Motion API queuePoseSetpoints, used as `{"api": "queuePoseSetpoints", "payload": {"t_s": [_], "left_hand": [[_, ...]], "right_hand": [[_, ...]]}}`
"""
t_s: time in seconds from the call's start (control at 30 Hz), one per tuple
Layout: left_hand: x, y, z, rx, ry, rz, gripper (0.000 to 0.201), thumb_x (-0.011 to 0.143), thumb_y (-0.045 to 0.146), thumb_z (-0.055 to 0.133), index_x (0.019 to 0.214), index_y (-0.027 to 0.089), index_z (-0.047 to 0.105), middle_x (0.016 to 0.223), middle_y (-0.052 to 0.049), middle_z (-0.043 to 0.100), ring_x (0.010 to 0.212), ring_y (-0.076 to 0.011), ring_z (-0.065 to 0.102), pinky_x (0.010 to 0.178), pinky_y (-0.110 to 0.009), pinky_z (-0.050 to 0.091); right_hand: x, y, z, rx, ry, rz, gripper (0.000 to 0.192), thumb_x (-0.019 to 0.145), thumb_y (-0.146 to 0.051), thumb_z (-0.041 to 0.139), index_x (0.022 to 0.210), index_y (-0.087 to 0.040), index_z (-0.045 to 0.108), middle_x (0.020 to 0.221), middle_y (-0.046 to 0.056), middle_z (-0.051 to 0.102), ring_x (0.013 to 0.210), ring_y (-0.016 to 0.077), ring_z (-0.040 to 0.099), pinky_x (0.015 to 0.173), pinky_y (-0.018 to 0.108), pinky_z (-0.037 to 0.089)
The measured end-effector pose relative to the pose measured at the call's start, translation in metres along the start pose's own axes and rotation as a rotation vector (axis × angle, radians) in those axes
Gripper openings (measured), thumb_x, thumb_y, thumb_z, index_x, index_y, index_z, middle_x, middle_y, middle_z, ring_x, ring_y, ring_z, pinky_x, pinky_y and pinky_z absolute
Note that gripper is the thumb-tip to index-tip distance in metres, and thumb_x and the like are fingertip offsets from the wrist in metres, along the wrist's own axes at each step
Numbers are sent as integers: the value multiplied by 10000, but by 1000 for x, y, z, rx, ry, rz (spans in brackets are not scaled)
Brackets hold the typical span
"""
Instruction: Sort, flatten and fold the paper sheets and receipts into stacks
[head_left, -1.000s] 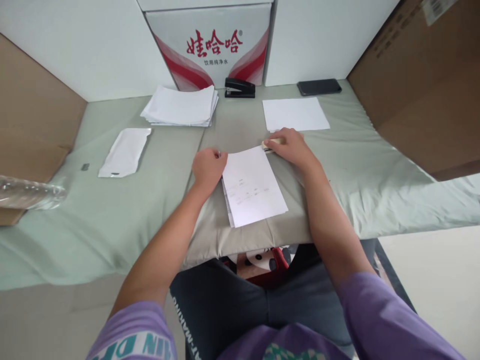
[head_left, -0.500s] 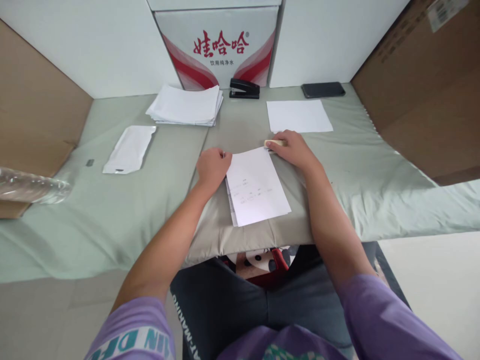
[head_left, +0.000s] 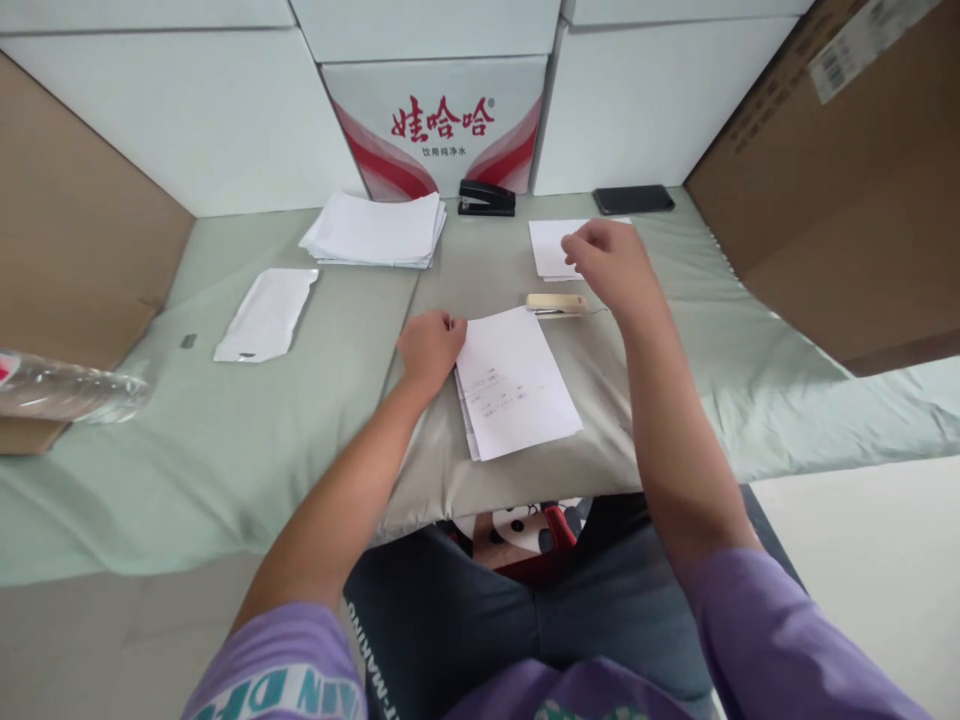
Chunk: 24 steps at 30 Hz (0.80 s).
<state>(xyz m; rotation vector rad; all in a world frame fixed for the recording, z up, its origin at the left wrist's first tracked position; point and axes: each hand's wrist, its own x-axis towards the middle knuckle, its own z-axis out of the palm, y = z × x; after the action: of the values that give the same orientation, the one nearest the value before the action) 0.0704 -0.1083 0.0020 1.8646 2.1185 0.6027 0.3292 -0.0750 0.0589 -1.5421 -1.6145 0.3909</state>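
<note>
My left hand [head_left: 432, 348] is closed on the upper left corner of a few stacked sheets of paper [head_left: 517, 385], with faint print on the top one. A cream stapler [head_left: 556, 304] lies at the sheets' upper right corner, its left end touching or overlapping the edge. Raised above and to the right of that stapler, my right hand [head_left: 606, 262] has loosely bent fingers and nothing visible in them. Behind its fingers lies a white sheet or thin stack [head_left: 549, 245], partly covered by the hand.
Toward the back are a thick paper stack [head_left: 375, 228], a black stapler [head_left: 487, 198] and a phone [head_left: 634, 200]. On the left lie a white pouch [head_left: 266, 312] and a clear plastic bottle [head_left: 75, 388]. Cardboard [head_left: 825, 220] stands at the right; white boxes [head_left: 442, 125] line the back.
My right hand has let go of the cream stapler and lifted up and away toward the back sheet. My left hand still holds the papers. The view has tilted slightly upward.
</note>
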Motion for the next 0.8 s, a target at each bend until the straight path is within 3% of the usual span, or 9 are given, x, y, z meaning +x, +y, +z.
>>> {"api": "queuePoseSetpoints", "payload": {"t_s": [0.13,0.23,0.33,0.53,0.8], "left_hand": [[-1,0,0,17,-8,27,267,872,371,529,677,212,615,716,-104,647,749,-261,579,638,-339,329],[-1,-1,1,32,-13,32,270,876,375,524,688,213,629,748,-108,665,768,-263,588,636,-334,333],[0,-2,2,37,-8,29,268,872,378,525,680,213,615,750,-107,665,760,-264,590,635,-338,335],[-2,2,-1,30,-31,28,256,854,352,528,645,210,567,722,-100,634,742,-260,582,642,-349,333],[-2,1,-4,30,-51,41,258,849,356,545,642,208,590,724,-107,632,776,-268,592,658,-352,364]], "right_hand": [[21,-6,30,-91,-62,31,181,915,-338,543,832,-206,635,770,61,612,893,265,593,858,453,470],[24,1,63,-228,-62,144,108,886,-283,540,848,-222,620,844,81,646,954,294,584,914,501,434],[17,10,83,-350,-56,156,113,877,-271,521,917,-234,621,974,114,664,1044,326,551,953,542,397],[11,17,88,-436,-80,153,216,943,-307,456,1066,-224,612,1135,170,617,1153,370,489,992,610,361],[11,15,91,-435,-76,161,230,958,-268,417,1070,-212,610,1195,185,598,1190,388,465,1001,636,333]]}}
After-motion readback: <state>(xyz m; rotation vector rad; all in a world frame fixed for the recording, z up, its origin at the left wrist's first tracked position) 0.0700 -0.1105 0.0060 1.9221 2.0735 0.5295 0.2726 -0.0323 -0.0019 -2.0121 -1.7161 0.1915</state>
